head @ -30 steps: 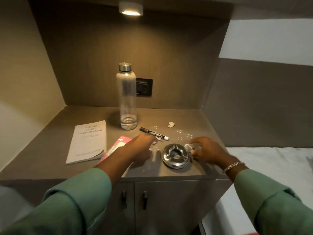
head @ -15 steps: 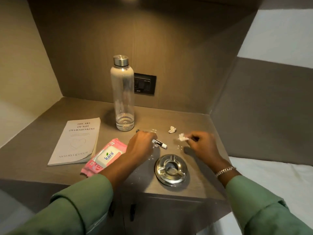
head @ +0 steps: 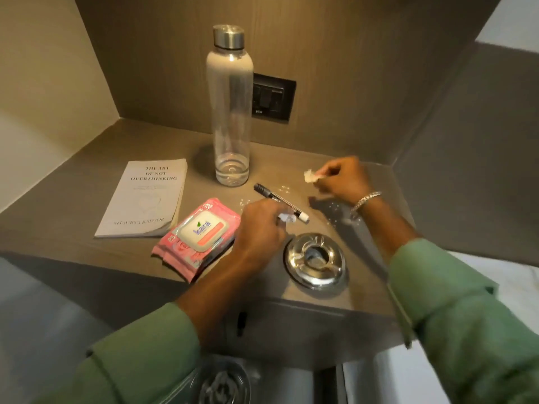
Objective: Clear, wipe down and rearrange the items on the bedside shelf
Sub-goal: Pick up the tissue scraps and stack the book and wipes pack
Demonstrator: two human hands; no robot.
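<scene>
On the brown bedside shelf (head: 87, 205), my right hand (head: 342, 179) pinches a crumpled white paper scrap (head: 309, 175) at the back right. My left hand (head: 259, 228) is closed around another small white scrap (head: 287, 219), just left of a black marker (head: 280, 202) that lies diagonally. A round steel ashtray (head: 316, 262) sits near the front edge, between my wrists. A tall clear bottle (head: 230, 112) with a metal cap stands at the back. A white book (head: 145, 199) and a pink wet-wipe pack (head: 198, 237) lie to the left. Tiny white crumbs (head: 332, 204) dot the surface.
A black wall switch plate (head: 272, 99) is behind the bottle. Walls enclose the shelf at the back and both sides. A cabinet door with a dark handle (head: 241, 323) is below the front edge. A clear bag (head: 224, 383) shows at the bottom. White bedding (head: 510, 287) lies right.
My right hand moved back and right from beside the ashtray, and now pinches a scrap at the back right. My left hand shifted slightly towards the marker's tip. The camera tilted down.
</scene>
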